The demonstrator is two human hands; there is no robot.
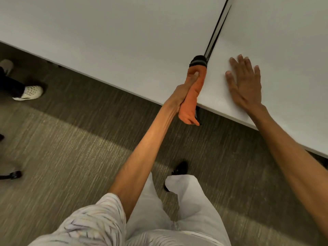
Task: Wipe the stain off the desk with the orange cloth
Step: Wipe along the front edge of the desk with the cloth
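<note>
The orange cloth (193,94), with a dark grey striped end, lies bunched over the front edge of the white desk (124,41), right where a dark gap divides two desk tops. My left hand (182,91) grips the cloth from its left side, thumb pressed on top. Part of the cloth hangs below the desk edge. My right hand (245,86) rests flat on the desk to the right of the cloth, fingers spread, holding nothing. I cannot make out any stain on the desk.
The dark gap (217,27) runs away from the cloth toward the far side. Grey-brown carpet (71,139) lies below. Another person's foot in a white perforated shoe (29,93) is at the left. A chair caster (15,174) sits lower left.
</note>
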